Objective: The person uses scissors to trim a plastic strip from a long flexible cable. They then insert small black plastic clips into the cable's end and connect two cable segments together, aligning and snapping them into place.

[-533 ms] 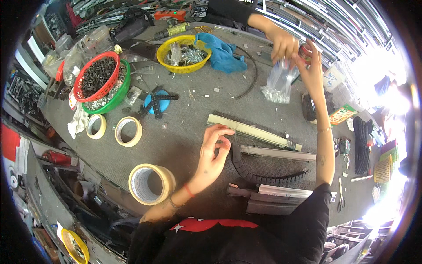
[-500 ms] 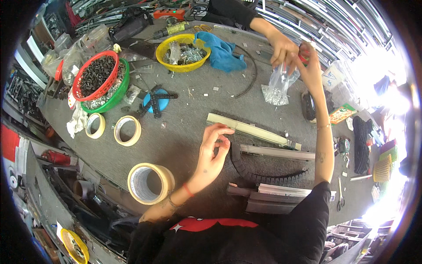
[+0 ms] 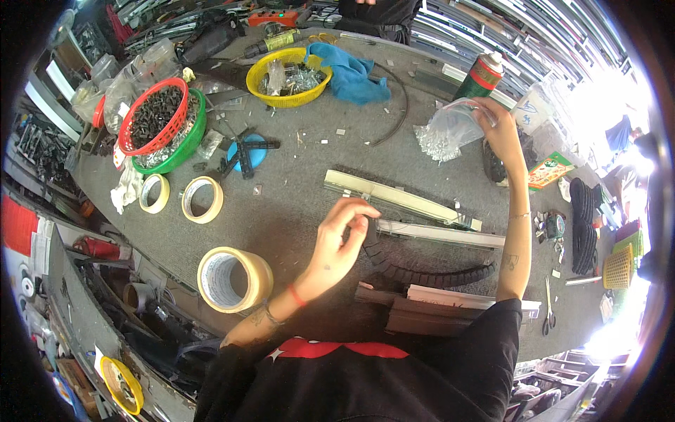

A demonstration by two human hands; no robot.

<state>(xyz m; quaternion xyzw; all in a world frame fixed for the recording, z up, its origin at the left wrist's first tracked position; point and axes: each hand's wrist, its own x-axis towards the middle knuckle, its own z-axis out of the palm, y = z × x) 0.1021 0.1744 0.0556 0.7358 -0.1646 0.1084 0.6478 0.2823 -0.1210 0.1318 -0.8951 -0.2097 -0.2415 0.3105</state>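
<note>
My right hand [image 3: 498,132] reaches far out on the right and grips the rim of a clear plastic bag [image 3: 460,121]. The bag leans over with its mouth spread, and small silvery parts [image 3: 437,144] fill its lower end. Nearer to me, my left hand [image 3: 339,239] hovers with fingers curled and thumb drawn in; anything between its fingertips is too small to make out. Just beyond it lies a long cream-coloured strip [image 3: 394,199]. A pale metal profile [image 3: 443,233] and a curved black segmented strip [image 3: 439,274] are at its right.
Tape rolls [image 3: 235,280] stand at left, near red [image 3: 156,116] and green baskets of small parts. A yellow basket [image 3: 288,77] and blue cloth [image 3: 351,74] lie farther back. A spray can [image 3: 481,76] stands behind the bag. Scissors [image 3: 548,313] lie at right; a person [image 3: 380,17] is opposite.
The other person's hand has left the bag and drawn back to the far edge. The bag's mouth now gapes wider in my right hand. My left hand has barely moved.
</note>
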